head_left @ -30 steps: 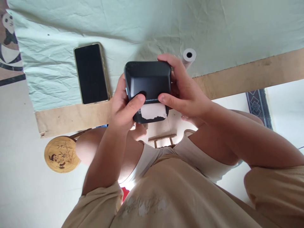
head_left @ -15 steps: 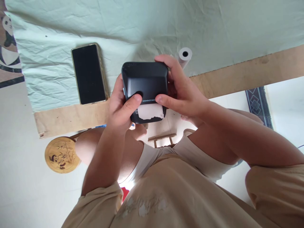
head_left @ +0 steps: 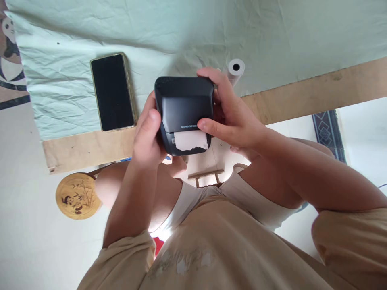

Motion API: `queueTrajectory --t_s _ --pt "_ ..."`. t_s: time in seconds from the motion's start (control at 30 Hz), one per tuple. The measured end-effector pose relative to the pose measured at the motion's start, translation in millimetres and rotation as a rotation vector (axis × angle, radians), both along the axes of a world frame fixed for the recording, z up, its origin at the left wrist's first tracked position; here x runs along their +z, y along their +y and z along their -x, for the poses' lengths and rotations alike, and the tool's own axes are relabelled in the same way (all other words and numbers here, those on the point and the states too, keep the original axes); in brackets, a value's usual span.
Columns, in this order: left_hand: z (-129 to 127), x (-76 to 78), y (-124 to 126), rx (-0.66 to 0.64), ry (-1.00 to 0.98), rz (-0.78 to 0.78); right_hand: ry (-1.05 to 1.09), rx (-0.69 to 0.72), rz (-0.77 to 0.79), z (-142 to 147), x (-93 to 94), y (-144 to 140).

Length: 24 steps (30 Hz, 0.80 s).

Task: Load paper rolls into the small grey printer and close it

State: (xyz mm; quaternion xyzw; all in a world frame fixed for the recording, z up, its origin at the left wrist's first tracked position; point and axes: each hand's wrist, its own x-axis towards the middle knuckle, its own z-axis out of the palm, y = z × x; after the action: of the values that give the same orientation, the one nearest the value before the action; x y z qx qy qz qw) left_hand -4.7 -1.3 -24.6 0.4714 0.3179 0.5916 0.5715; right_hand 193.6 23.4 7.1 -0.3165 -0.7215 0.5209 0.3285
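Between my hands is a black label printer [head_left: 187, 108] marked NIIMBOT, held over the table's near edge. A strip of white paper [head_left: 191, 141] with a torn edge sticks out of its near side. My left hand [head_left: 148, 133] grips the printer's left side, the thumb lying along that side. On the right, my right hand [head_left: 231, 110] holds the other side, its thumb on the top beside the lettering and its index finger at the far right corner. The fingers underneath are hidden. Just beyond my right hand stands a roll of white paper [head_left: 240, 66] with a dark core.
A smartphone [head_left: 111, 92] with a dark screen lies left of the printer on the pale green cloth [head_left: 169, 32]. The table's bare wooden edge [head_left: 314, 86] runs along the near side. A round wooden stool [head_left: 78, 196] with a panda picture stands at lower left.
My left thumb has lifted off the printer's top and moved left onto its side. My right hand and the printer have hardly moved.
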Motion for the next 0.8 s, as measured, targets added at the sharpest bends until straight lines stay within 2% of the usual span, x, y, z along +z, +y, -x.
queueTrajectory --t_s 0.13,0.3,0.53,0.8 --pt "0.8 7.5 1.5 -0.068 -0.110 0.018 -0.002 -0.001 0.026 -0.4 0.8 -0.2" --pt "5.5 6.9 4.0 -0.129 -0.084 -0.048 -0.017 -0.006 0.046 -0.3 3.7 -0.6" --pt "2.1 9.3 0.6 -0.048 -0.073 0.032 -0.018 -0.004 0.030 0.4 1.7 1.0" --pt "7.3 3.8 4.7 -0.015 -0.061 0.056 -0.074 -0.029 0.007 0.1 6.0 -0.7"
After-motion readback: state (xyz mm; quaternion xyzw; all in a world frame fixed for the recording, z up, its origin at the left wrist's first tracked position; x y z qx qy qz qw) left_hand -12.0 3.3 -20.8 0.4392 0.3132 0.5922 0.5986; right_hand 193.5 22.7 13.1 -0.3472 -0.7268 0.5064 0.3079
